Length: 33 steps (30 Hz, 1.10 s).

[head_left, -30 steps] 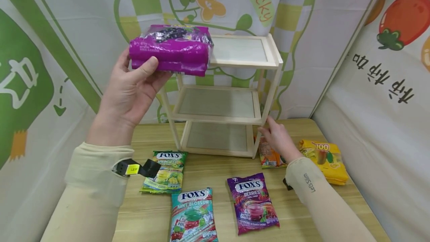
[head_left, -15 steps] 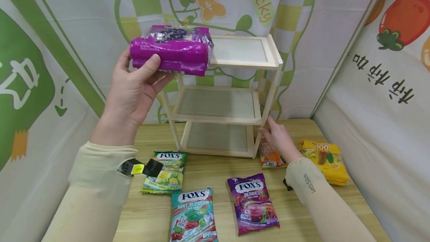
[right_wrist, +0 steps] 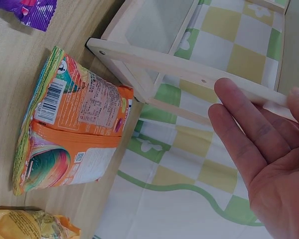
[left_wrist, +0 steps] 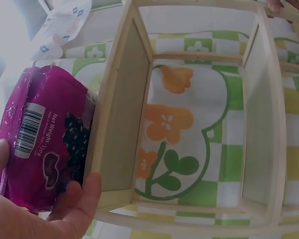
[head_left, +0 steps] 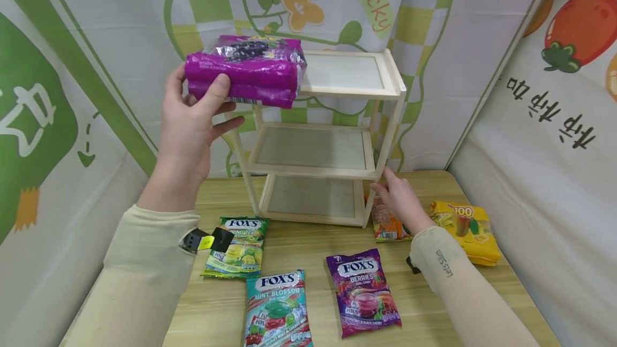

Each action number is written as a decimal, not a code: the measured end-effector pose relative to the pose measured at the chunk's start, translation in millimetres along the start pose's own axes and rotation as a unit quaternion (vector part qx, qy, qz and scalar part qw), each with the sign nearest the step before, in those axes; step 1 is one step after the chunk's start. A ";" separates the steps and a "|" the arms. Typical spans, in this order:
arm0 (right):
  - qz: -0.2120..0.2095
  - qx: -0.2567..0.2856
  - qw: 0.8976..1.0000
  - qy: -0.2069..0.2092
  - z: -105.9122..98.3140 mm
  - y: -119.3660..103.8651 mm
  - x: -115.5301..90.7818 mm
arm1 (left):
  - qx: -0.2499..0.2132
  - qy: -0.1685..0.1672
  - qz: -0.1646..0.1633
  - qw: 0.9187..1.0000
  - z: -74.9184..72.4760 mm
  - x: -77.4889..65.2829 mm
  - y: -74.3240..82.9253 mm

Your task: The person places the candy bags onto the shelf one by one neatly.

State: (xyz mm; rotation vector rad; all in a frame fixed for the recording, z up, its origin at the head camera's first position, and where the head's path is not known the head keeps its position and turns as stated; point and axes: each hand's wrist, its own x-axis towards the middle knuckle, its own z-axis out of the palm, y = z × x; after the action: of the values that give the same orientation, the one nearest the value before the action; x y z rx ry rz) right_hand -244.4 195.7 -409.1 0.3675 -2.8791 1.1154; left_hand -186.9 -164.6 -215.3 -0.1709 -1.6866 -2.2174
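Note:
My left hand (head_left: 185, 122) holds a purple candy bag (head_left: 246, 76) with a dark-berry picture, thumb on its front and some fingers below. The bag lies over the left end of the top shelf of a small wooden three-tier rack (head_left: 354, 90). In the left wrist view the bag's barcode side (left_wrist: 45, 139) shows, with fingertips right by the top shelf. My right hand (head_left: 402, 200) pinches the rack's right front post between thumb and forefinger; other fingers of that hand (right_wrist: 259, 149) stretch along it. An orange bag (right_wrist: 79, 124) lies beside the rack's foot, partly behind my right hand in the head view.
On the wooden table (head_left: 318, 250) lie a green spring tea bag (head_left: 238, 248), a teal mint blossom bag (head_left: 278, 309), a purple berries bag (head_left: 363, 293) and a yellow bag (head_left: 467, 232). Printed cloth walls close in the back and sides.
My left hand has turned and shifted slightly, its lower fingers spreading away from the purple bag. The bag has barely moved. My right hand stays on the post.

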 end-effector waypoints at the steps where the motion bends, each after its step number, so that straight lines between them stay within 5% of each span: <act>1: 0.000 -0.001 1.000 0.000 0.0 -0.2 0.0 | 0.017 0.006 0.005 1.000 0.0 0.0 -0.2; 12: 0.005 0.008 1.000 0.001 0.1 -2.1 -1.8 | 0.156 0.039 0.084 0.983 -1.1 4.3 3.5; 18: 0.008 0.008 1.000 -0.001 0.3 -3.2 -2.3 | 0.269 0.044 0.144 0.951 0.3 5.3 4.3; 26: 0.003 0.016 1.000 0.000 0.7 -2.7 -2.3 | 0.324 0.045 0.230 0.917 1.3 6.6 2.4; 33: -0.002 0.007 1.000 0.006 1.1 -1.9 -1.8 | 0.377 0.059 0.323 0.866 5.2 7.3 -1.4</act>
State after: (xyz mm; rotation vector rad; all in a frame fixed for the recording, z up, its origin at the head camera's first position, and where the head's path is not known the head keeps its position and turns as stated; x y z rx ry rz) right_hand -242.1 194.0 -408.9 0.3657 -2.8606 1.1353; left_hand -194.8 -160.8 -212.9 -0.3247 -1.9196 -0.9861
